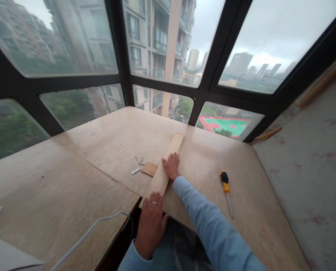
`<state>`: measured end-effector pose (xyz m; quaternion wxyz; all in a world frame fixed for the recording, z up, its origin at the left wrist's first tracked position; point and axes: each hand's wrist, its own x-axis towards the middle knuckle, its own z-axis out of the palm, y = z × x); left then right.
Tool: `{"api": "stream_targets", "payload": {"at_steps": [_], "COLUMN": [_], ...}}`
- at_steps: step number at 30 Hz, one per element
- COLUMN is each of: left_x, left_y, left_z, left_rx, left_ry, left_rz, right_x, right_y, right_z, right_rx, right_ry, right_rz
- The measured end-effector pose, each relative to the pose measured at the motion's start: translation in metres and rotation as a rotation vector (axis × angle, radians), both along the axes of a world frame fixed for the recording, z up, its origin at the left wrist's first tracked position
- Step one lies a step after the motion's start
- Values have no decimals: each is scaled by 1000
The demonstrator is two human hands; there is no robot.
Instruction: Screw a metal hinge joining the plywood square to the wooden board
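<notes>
Gray, overcast daylight pours through windows [173, 41] from 10 to 2 o'clock, evenly lighting the plywood surface [100, 150]. Pale sheen spreads below the panes near 12 o'clock; shadows are soft, with the dark gap [119, 241] deepest toward 6. Buildings [94, 34] at 11 look smeared and hazy. Wide-angle distortion tilts the window frames [241, 34] outward; the floral wall [314, 162] at 3 appears soft.

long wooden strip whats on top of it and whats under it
On the long wooden strip lie the left hand, at its near end, and the right hand, farther along. Its underside is covered; whether the small brown piece reaches beneath it can't be told.
</notes>
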<state>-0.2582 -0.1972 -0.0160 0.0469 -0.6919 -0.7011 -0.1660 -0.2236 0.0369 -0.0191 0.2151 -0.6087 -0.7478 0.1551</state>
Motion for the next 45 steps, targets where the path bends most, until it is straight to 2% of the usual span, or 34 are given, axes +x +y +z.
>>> {"api": "stream_targets", "payload": {"at_steps": [5, 8, 11, 14, 17, 21, 26, 29, 33, 36, 40, 45], "left_x": [-18, -30, -39, -44, -48, -56, -58, -49, -25, 4, 51, 105], "left_y": [12, 20, 29, 38, 43, 46, 51, 60, 77, 88, 95, 91], "left_z": [11, 15, 16, 15, 15, 17, 26, 29, 24, 16, 9, 9], "left_rx": [-37, -45, -43, -25, -29, -63, -48, 57, 181, 201, 173, 108], "left_ry": [23, 21, 7, -7, -14, -12, -36, -70, -182, -292, -419, -569], "left_rz": [177, 238, 293, 367, 414, 457, 495, 429, 243, 105, -79, -283], "right_x": [-41, -59, -63, -50, -20, 40, 140, 205, 282, 320, 343, 355], "right_y": [12, 22, 38, 55, 64, 57, 37, 27, 7, -12, -37, -54], "right_z": [3, 3, 5, 12, 15, 13, 6, -1, -5, -3, -1, 2], "right_rx": [-79, -101, -115, -126, -129, -96, -32, 140, 319, 348, 269, 121], "right_ry": [73, 92, 118, 157, 205, 265, 287, 187, -59, -198, -211, 10], "right_rz": [-3, 41, 160, 328, 440, 478, 412, 308, 63, -103, -232, -330]}}
